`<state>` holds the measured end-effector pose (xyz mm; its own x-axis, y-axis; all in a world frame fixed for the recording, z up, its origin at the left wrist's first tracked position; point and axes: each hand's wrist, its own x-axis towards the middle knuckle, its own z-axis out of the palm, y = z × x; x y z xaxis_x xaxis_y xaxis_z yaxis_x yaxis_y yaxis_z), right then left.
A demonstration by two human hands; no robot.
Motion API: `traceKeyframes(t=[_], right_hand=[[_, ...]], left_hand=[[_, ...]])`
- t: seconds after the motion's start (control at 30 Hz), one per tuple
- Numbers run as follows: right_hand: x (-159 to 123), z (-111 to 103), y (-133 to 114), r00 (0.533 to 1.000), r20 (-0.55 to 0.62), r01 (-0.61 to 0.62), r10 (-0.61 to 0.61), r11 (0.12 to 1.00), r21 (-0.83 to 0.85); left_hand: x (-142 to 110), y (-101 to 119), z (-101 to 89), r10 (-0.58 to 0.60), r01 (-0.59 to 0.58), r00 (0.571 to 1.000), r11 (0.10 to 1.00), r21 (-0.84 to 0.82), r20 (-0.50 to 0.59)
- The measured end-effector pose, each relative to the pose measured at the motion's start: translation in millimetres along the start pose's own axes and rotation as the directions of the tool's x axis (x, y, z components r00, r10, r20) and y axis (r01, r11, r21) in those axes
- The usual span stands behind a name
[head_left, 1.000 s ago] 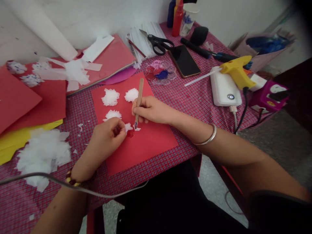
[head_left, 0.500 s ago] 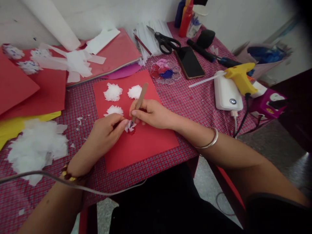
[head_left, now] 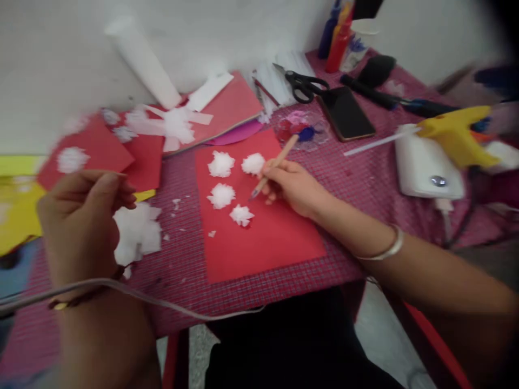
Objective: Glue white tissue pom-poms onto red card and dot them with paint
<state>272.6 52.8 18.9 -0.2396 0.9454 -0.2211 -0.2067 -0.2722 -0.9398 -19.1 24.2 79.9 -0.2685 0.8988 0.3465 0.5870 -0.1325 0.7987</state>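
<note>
A flat wooden craft stick (head_left: 288,151) with a purple-stained lower tip is pinched in my right hand (head_left: 290,183). The tip hangs just above a small white tissue-paper puff (head_left: 241,215) on a red sheet (head_left: 263,248). Three more white puffs, among them one at the upper left (head_left: 221,163), sit on the same sheet. My left hand (head_left: 87,221) is raised at the left, its fingers curled closed; whatever they may hold is hidden. Behind its wrist lies a pile of white paper squares (head_left: 140,232).
A paint palette (head_left: 302,132), black scissors (head_left: 302,84) and a phone (head_left: 346,113) lie behind the red sheet. On the right, a yellow glue gun (head_left: 458,135) rests on a white power bank (head_left: 430,167). A cable (head_left: 162,305) crosses in front of my left forearm.
My left hand has left the puff and moved left and up. The right hand has lifted the stick off the puff, which now rests on the sheet. The camera view has shifted left.
</note>
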Motion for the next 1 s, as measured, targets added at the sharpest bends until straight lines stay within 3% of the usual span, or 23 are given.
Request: traceKeyframes(t=[0.03, 0.1, 0.23, 0.3, 0.37, 0.47, 0.53, 0.6, 0.67, 0.7, 0.77, 0.8, 0.87, 1.0], right_hand=[[1.0, -1.1, -0.6, 0.999, -0.020, -0.025, 0.025, 0.999, 0.043], [2.3, -2.7, -0.4, 0.998, -0.026, -0.047, 0.050, 0.995, 0.087], [1.8, -2.8, 2.1, 0.997, -0.004, -0.080, 0.080, 0.993, 0.082], [0.8, -2.2, 3.1, 0.996, 0.001, -0.084, 0.084, 0.994, 0.071], [0.0, -1.9, 3.6, 0.997, -0.003, -0.080, 0.081, 0.994, 0.070], [-0.5, -1.7, 3.5, 0.997, -0.008, -0.070, 0.070, 0.996, 0.057], [-0.5, -1.7, 3.3, 0.998, -0.009, -0.061, 0.062, 0.997, 0.044], [-0.2, -1.9, 2.9, 0.998, 0.000, -0.057, 0.057, 0.998, 0.040], [0.2, -2.3, 2.5, 0.999, 0.010, -0.041, 0.040, 0.998, 0.048], [0.3, -2.5, 2.2, 1.000, 0.013, -0.023, 0.023, 0.998, 0.056], [-0.3, -2.8, 1.5, 0.999, 0.022, 0.036, -0.038, 0.996, 0.076], [-1.1, -2.8, 0.9, 0.996, 0.033, 0.075, -0.078, 0.994, 0.085], [-3.8, -2.4, -0.4, 0.982, 0.084, 0.160, -0.168, 0.982, 0.099], [-10.7, -0.9, -3.6, 0.924, 0.213, 0.303, -0.317, 0.948, 0.094]], left_hand=[[4.7, -5.8, -14.6, -0.038, 0.035, 0.998, 0.998, -0.049, -0.057], [10.3, -18.3, -40.6, -0.113, 0.112, 0.992, 0.993, -0.032, -0.048], [8.7, -38.6, -66.9, -0.172, 0.151, 0.982, 0.960, 0.235, 0.072], [5.7, -45.5, -64.8, -0.161, 0.105, 0.975, 0.943, 0.317, 0.154], [3.8, -51.9, -55.5, -0.048, -0.089, 0.951, 0.903, 0.420, 0.305], [4.6, -61.4, -38.3, 0.115, -0.401, 0.856, 0.762, 0.509, 0.503], [7.0, -64.0, -30.8, 0.143, -0.433, 0.856, 0.723, 0.538, 0.496], [9.0, -59.4, -27.8, 0.172, -0.410, 0.888, 0.714, 0.567, 0.426], [9.0, -45.7, -25.7, 0.191, -0.331, 0.936, 0.761, 0.558, 0.294], [7.7, -36.2, -23.3, 0.174, -0.254, 0.964, 0.826, 0.504, 0.200], [2.9, -15.1, -13.2, -0.036, 0.009, 0.992, 0.975, 0.224, 0.118], [-0.5, -5.0, -5.3, -0.158, 0.154, 0.976, 0.987, 0.040, 0.153], [-8.2, 11.4, 14.6, -0.310, 0.379, 0.906, 0.898, -0.224, 0.288], [-23.0, 25.2, 55.4, -0.352, 0.556, 0.793, 0.752, -0.355, 0.497]])
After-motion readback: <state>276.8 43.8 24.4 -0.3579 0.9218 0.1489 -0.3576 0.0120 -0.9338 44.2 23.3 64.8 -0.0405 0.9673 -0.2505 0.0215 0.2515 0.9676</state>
